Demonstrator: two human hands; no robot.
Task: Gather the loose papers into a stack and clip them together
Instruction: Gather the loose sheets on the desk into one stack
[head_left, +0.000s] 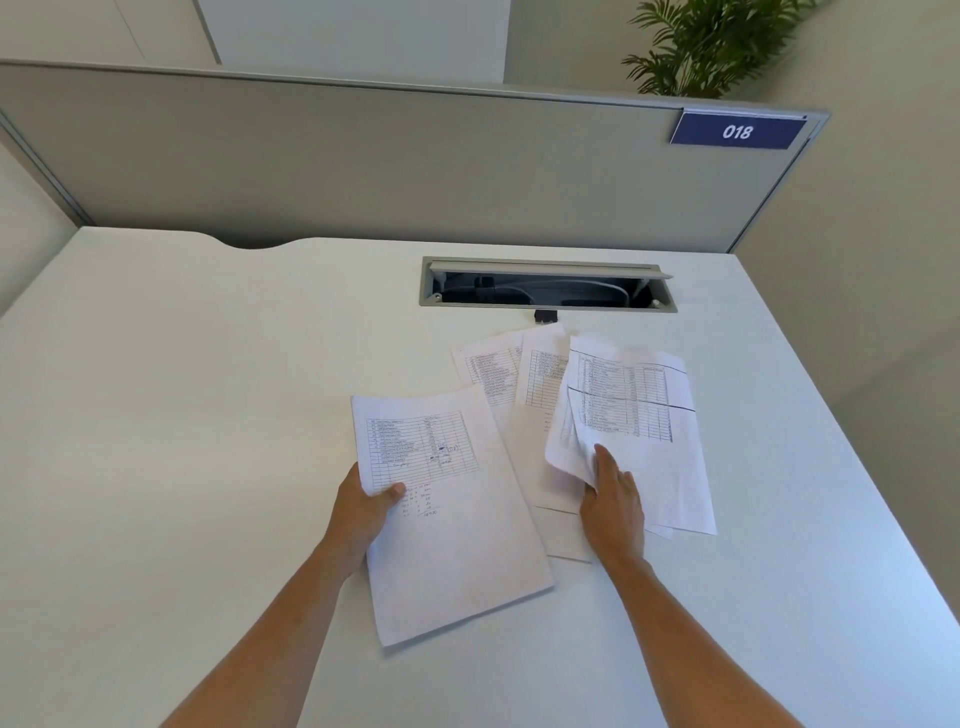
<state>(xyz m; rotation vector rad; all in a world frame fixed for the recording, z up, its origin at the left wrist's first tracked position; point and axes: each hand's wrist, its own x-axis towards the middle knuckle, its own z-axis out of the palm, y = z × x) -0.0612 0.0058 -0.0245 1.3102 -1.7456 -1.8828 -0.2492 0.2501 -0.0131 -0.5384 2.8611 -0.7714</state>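
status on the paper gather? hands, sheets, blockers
Left hand grips one sheet by its edge. Right hand lifts the corner of the right sheet. Other papers fanned out, unstacked. Black clip untouched by the cable tray. No blockers.

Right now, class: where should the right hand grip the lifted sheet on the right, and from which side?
Pinch the lifted sheet at its curled near-left corner, coming from the near side with the right hand; that corner already stands clear of the desk.
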